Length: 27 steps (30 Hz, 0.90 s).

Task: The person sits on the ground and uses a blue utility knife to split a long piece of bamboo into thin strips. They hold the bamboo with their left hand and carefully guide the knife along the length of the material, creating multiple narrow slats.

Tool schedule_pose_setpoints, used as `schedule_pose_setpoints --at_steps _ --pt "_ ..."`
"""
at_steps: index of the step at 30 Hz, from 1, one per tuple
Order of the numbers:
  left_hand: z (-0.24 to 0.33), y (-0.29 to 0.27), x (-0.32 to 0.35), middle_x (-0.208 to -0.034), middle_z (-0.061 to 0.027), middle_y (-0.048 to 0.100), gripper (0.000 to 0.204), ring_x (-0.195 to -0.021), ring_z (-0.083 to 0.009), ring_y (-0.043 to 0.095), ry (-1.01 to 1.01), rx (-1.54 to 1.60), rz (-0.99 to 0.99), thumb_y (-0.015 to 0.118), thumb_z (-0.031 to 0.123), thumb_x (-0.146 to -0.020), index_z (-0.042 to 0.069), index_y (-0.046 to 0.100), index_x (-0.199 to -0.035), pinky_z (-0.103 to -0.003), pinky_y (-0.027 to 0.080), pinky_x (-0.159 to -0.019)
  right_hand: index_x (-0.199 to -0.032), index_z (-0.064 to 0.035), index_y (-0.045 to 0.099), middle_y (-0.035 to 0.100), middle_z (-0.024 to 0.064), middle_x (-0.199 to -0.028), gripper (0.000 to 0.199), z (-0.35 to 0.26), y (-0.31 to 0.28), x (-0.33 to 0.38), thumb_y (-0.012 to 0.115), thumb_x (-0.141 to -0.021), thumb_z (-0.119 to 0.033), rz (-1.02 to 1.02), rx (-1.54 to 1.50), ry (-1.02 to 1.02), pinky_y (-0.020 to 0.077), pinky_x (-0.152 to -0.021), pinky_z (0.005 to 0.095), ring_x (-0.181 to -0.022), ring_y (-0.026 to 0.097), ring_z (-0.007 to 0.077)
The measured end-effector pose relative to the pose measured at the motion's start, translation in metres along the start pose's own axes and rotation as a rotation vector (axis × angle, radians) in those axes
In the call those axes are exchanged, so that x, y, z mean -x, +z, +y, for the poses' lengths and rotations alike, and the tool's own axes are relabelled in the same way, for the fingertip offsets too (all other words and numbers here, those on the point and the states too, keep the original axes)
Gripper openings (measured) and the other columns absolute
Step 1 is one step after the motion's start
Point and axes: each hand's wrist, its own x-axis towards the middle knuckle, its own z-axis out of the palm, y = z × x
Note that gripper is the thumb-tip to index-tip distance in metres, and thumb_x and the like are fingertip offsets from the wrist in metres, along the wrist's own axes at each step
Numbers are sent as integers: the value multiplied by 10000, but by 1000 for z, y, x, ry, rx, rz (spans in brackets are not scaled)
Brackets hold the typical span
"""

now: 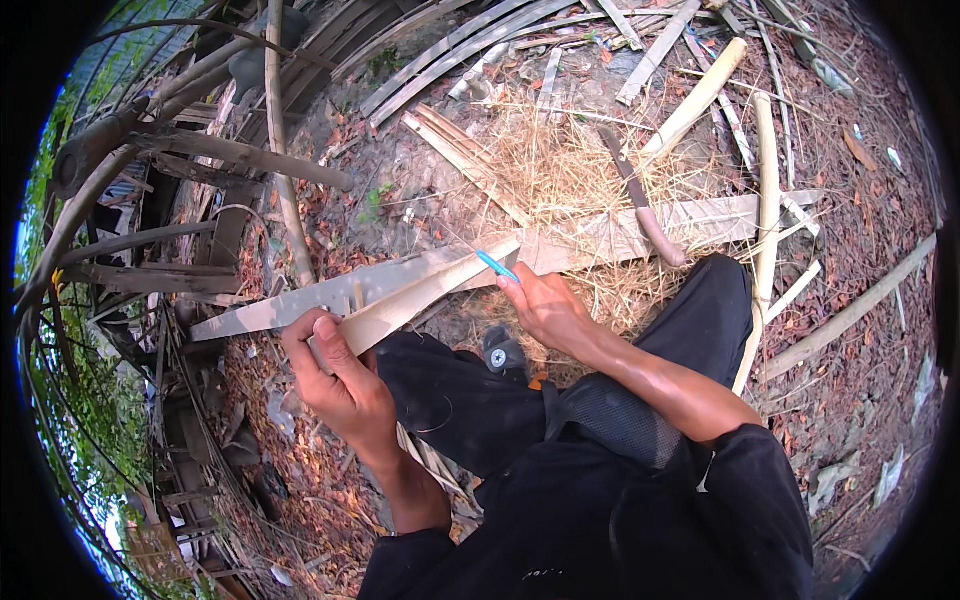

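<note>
My left hand [345,375] is closed round the near end of a pale, flat wooden strip [405,297], thumb on top. The strip slants up and away to the right, above a long plank. At its far end my right hand [548,308] pinches a slim blue pen [497,266], its tip against or just over the strip; I cannot tell if it touches. The long grey plank [690,226] lies on the ground across my front. A machete [642,205] with a dark blade and a brownish handle rests over the plank to the right, among shavings.
Straw-coloured shavings [560,165] cover the ground ahead. Peeled poles [767,200] and split slats [465,160] lie around. A stack of weathered timber and branches [190,150] stands at the left. My bent legs [450,405] sit close below the plank.
</note>
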Motion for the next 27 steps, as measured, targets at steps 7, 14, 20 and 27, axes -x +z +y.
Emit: schedule_pose_setpoints --at_steps 7,14,20,27 --pt "-6 2 3 -731 -7 475 213 -496 -20 389 13 -24 71 429 204 -1036 26 489 -935 -170 275 -394 -942 38 598 608 221 -623 365 48 46 8 487 -995 -307 -196 199 227 503 -546 468 -643 627 396" --pt "-22 -3 -7 -778 19 458 232 -571 -19 450 -19 -140 165 437 266 -1036 61 500 -948 -145 353 -385 -1069 31 613 650 265 -780 540 154 36 51 353 -1009 -438 -431 307 660 506 -789 513 -838 646 452" --pt "-32 -8 -10 -810 10 461 219 -634 -28 482 -70 -114 167 444 268 -1030 71 502 -952 -140 394 -389 -952 44 580 603 283 -706 491 62 3 1 378 -1015 -399 -430 -58 591 445 -689 536 -731 614 455" --pt "-41 -10 -9 -849 -59 481 247 -705 -78 492 38 -156 138 460 267 -1020 29 477 -955 -166 440 -448 -895 18 587 551 213 -546 409 30 32 -23 426 -1018 -337 -322 -77 297 441 -526 465 -481 556 370"
